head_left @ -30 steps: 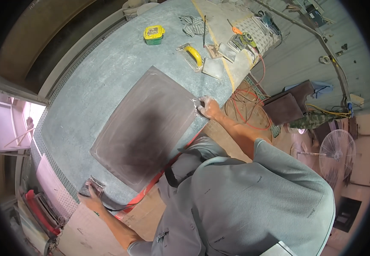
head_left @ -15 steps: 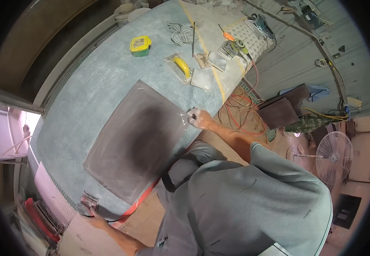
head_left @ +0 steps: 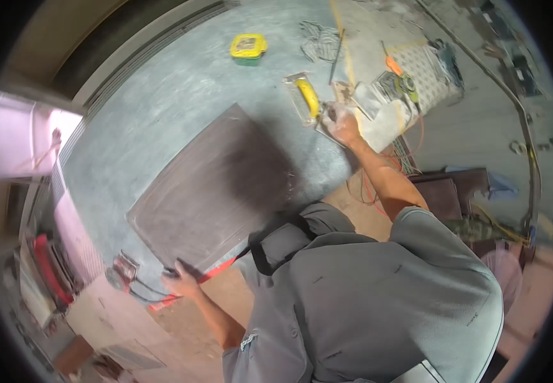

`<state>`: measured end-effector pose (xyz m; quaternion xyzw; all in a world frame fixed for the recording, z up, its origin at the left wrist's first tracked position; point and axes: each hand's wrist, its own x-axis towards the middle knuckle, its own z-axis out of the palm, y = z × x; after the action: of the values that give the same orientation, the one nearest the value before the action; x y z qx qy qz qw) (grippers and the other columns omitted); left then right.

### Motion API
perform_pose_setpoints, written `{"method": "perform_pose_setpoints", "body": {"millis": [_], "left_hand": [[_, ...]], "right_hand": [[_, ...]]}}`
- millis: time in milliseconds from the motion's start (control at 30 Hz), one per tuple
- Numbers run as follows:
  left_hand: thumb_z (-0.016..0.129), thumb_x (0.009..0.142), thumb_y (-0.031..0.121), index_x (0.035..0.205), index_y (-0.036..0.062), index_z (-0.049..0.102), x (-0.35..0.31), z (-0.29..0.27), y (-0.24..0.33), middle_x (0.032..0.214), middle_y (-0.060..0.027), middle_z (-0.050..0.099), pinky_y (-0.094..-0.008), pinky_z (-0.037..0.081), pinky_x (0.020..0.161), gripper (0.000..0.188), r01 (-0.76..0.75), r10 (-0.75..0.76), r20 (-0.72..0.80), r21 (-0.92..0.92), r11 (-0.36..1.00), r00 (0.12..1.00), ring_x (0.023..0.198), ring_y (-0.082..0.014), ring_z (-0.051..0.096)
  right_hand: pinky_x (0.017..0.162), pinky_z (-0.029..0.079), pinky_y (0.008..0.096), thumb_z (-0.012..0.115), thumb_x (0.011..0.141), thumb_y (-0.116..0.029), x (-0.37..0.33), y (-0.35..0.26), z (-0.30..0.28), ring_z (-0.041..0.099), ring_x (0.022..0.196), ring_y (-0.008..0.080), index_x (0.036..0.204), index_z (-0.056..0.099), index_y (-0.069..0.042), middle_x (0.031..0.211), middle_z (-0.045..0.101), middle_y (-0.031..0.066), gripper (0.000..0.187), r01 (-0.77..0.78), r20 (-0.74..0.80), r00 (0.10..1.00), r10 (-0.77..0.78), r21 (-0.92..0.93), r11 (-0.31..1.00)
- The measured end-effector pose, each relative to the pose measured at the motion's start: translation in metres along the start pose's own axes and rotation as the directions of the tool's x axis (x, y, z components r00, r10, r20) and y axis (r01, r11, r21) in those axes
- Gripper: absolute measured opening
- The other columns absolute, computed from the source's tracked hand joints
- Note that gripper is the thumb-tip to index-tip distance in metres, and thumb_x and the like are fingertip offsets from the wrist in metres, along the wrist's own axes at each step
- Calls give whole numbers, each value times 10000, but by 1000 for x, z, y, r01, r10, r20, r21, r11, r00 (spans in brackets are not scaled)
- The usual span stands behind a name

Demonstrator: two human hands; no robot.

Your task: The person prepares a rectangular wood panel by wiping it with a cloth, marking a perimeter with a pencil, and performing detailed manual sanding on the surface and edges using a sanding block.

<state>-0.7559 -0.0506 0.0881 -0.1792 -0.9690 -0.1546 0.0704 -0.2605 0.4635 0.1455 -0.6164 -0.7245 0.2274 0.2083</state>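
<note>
A dark brown, slightly curved rectangular panel [head_left: 212, 191] lies on the blue-grey work surface [head_left: 161, 115]. My left hand [head_left: 182, 281] is at its lower near corner, fingers spread apart and holding nothing. Beside that hand sits a small power sander [head_left: 122, 270] with a dark cord. My right hand [head_left: 341, 124] reaches over a pale square pad [head_left: 328, 135], its fingers curled; what they hold, if anything, is hidden and blurred. Just left of it lies a hand float with a yellow handle [head_left: 308, 94].
A yellow-lidded green tub [head_left: 248, 48], a striped cloth [head_left: 319, 42] and a thin dark stick [head_left: 337, 56] lie at the far side. Farther right are a green power tool [head_left: 406, 87] and more square pads [head_left: 367, 101]. Red hoses [head_left: 372, 198] hang off the right edge.
My left hand has let go of the sander and moved right to the panel's corner. My right hand has gone from the panel's right edge up to the pads. The view has shifted.
</note>
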Motion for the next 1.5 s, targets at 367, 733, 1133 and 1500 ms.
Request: {"method": "perform_pose_setpoints", "body": {"millis": [367,733,1133,1500], "left_hand": [[693,903,746,1635,78,438,-12,12,62,1679,-204,418,-569,249,1280,1024,286,-305,103,165,944,947,1564,-413,348],[502,1092,336,1592,27,490,4,7,19,1642,-176,500,-611,178,1298,587,12,-10,81,-25,1000,997,1584,-437,335],[475,1040,271,1520,8,582,5,15,11,1658,-177,495,-622,165,1300,558,-11,13,26,-64,998,1000,1586,-462,335],[419,1060,221,1505,14,609,14,16,6,1666,-196,480,-653,155,1288,526,-6,8,35,-53,999,999,1589,-456,338]], "right_hand": [[871,570,489,684,1011,-470,121,-46,73,746,997,424,1277,696,-21,1052,770,262,522,-41,-13,999,46,225,973],[833,603,481,735,994,-294,20,-155,109,749,1002,436,1373,695,-133,1111,757,258,414,579,424,736,-529,11,815],[636,554,519,701,982,-353,-86,-442,332,707,733,405,1086,703,-107,854,729,161,267,675,474,310,-824,501,542],[954,599,418,726,1013,-196,43,-268,189,777,1104,301,1275,758,-71,1188,791,188,292,566,463,634,-619,268,780]]}}
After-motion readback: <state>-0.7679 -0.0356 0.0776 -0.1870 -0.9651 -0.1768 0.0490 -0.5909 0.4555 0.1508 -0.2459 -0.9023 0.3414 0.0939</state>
